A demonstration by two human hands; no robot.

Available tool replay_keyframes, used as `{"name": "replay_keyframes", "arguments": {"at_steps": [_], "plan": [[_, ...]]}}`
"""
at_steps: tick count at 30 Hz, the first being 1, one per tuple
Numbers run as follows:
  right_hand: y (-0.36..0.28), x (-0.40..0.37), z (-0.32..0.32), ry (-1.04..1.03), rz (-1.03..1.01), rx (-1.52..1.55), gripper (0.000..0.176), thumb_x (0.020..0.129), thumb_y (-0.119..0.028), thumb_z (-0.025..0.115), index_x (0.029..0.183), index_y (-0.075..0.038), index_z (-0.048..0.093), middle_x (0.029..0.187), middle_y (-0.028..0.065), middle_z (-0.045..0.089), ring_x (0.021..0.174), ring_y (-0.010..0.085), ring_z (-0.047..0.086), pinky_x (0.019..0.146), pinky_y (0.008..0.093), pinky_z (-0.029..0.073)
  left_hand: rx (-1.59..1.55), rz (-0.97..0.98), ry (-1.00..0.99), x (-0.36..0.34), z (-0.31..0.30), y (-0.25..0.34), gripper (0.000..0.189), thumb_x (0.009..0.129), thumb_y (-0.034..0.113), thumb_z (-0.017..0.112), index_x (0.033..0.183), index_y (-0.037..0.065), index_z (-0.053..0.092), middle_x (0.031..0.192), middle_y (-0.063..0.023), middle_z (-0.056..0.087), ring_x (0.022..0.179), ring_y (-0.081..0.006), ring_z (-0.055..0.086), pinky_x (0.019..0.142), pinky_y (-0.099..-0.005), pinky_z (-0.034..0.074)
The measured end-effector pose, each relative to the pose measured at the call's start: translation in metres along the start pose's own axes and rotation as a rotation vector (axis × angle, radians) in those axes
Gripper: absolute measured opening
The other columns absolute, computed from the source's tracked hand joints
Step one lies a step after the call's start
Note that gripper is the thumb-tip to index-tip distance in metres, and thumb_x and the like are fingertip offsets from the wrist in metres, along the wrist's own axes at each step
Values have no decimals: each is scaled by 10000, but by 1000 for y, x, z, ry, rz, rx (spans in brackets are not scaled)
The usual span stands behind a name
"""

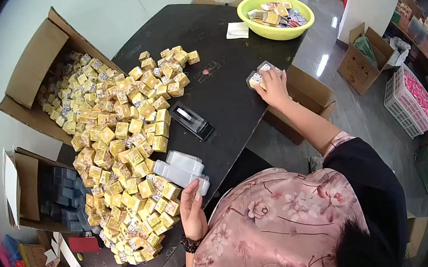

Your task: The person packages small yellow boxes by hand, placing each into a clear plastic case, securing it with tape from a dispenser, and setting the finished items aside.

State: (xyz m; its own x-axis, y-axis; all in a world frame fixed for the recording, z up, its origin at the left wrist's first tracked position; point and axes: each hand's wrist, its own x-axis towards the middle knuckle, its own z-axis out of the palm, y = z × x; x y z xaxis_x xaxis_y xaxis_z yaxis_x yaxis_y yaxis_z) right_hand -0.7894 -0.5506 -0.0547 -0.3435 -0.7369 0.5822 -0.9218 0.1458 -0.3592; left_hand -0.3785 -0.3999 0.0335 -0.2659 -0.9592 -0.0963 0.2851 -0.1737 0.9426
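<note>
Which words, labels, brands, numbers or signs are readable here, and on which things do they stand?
No text is readable with certainty.
Yellow boxes: printed marks, too small to read.
Packaging under the right hand: marks too small.
Packets in the bowl: print too small.
Floor carton, right: faint marks, too blurred.

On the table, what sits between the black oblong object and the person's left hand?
Clear plastic cases lie between the black oblong object and the left hand, as the head view shows.
</note>
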Motion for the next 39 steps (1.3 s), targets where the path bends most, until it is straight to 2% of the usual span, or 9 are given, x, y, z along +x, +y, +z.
{"name": "replay_keyframes", "arguments": {"at_steps": [6, 14, 16, 24, 27, 30, 32, 36, 39], "plan": [[8, 41, 29, -216, -208, -46, 551, 865, -339, 630, 1333, -80, 498, 1299, 156, 474, 1332, 347, 366, 1103, 641, 158, -7, -74, -10, 6, 2, -3, 376, 935, 78, 553, 1286, -35, 476, 1313, -124, 514, 1271, -215, 433, 1103, -339, 279], [1, 79, 59, -219, -221, -68, 552, 845, -359, 656, 1318, -120, 500, 1388, 166, 397, 1356, 370, 325, 1097, 642, 180, -26, -70, 33, 5, -7, -3, 327, 942, 79, 552, 1246, -32, 507, 1268, -111, 545, 1215, -198, 472, 1077, -333, 314], [-1, 76, 62, -48, -170, -106, 565, 834, -359, 665, 1320, -126, 497, 1445, 165, 344, 1377, 386, 287, 1094, 636, 191, -35, -76, 47, 4, -9, -5, 316, 944, 77, 549, 1239, -30, 512, 1258, -109, 551, 1203, -194, 479, 1073, -333, 319], [2, 87, 68, -239, -143, -231, 602, 851, -350, 649, 1357, -91, 450, 1475, 149, 343, 1395, 370, 267, 1081, 628, 229, -74, -142, 9, 8, -8, -8, 278, 948, 30, 523, 1219, -28, 519, 1219, -104, 577, 1159, -178, 520, 1040, -305, 370], [-49, 73, 49, 150, -328, 13, 435, 878, -220, 636, 1259, -40, 525, 1354, 190, 445, 1310, 380, 383, 1044, 540, 333, -67, -106, 57, 9, -12, -11, 256, 945, 52, 562, 1191, -15, 540, 1168, -86, 604, 1119, -154, 545, 1020, -290, 384], [-153, 13, -9, -104, -597, 714, 284, 829, -104, 676, 1085, -6, 603, 1052, 173, 604, 957, 336, 606, 856, 387, 497, -56, -60, 211, 12, -17, -18, 203, 939, 51, 580, 1132, -9, 561, 1106, -62, 618, 1046, -123, 559, 956, -261, 411], [-200, -41, -18, -337, -864, 743, 360, 835, -201, 687, 1112, 9, 596, 1023, 175, 616, 963, 344, 603, 857, 407, 497, -36, -36, 252, 12, -17, -19, 201, 935, 60, 564, 1128, 6, 564, 1067, -49, 627, 992, -123, 569, 867, -240, 415], [-253, -91, 19, -663, -560, 578, 708, 728, -346, 784, 1224, 68, 496, 1113, 214, 536, 1052, 371, 499, 935, 413, 431, -26, -34, 227, 7, -16, -21, 191, 934, 48, 572, 1121, 9, 563, 1076, -55, 624, 988, -120, 565, 884, -244, 420], [-261, -95, 42, -729, -363, 601, 635, 708, -313, 800, 1136, 64, 521, 1053, 206, 537, 1023, 368, 507, 904, 418, 442, -21, -19, 244, -1, -23, -18, 195, 932, 50, 581, 1122, 9, 562, 1068, -56, 620, 984, -122, 567, 897, -251, 430]]}}
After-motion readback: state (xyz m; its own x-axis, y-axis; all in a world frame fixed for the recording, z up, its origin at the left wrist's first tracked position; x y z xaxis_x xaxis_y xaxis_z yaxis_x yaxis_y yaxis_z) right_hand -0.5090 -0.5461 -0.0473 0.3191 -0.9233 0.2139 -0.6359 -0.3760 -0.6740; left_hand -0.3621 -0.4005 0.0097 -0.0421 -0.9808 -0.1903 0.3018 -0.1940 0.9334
